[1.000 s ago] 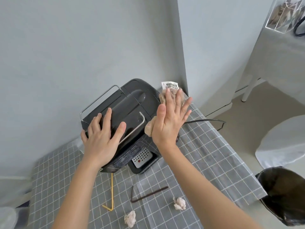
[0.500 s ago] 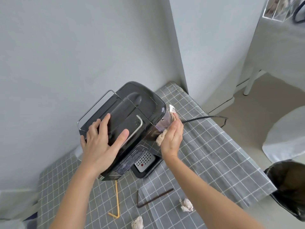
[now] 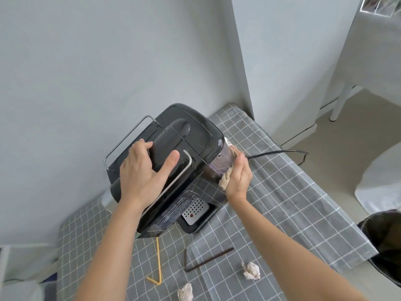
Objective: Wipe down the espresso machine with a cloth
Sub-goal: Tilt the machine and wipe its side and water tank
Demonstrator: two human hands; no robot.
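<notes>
A black espresso machine [image 3: 191, 131] stands on a table with a grey checked cloth [image 3: 282, 192], close to the wall. My left hand [image 3: 143, 172] lies flat on the machine's top, fingers spread, beside a metal rail. My right hand [image 3: 237, 177] presses a beige cloth [image 3: 225, 179] against the machine's right side, by the translucent water tank. The cloth is bunched under my palm, and a white tag shows above it. The perforated drip tray [image 3: 194, 210] shows at the machine's front.
A black power cord [image 3: 280, 152] runs right from the machine. On the table's near part lie a yellow bent straw [image 3: 158, 263], a brown bent straw [image 3: 206, 260] and two crumpled tissues [image 3: 250, 271]. A dark bin [image 3: 384, 242] stands at the right, with a white chair behind it.
My right hand has brought the cloth from the machine's upper right edge down onto its right side and keeps sliding lower. My left hand has stayed on top, shifting slightly.
</notes>
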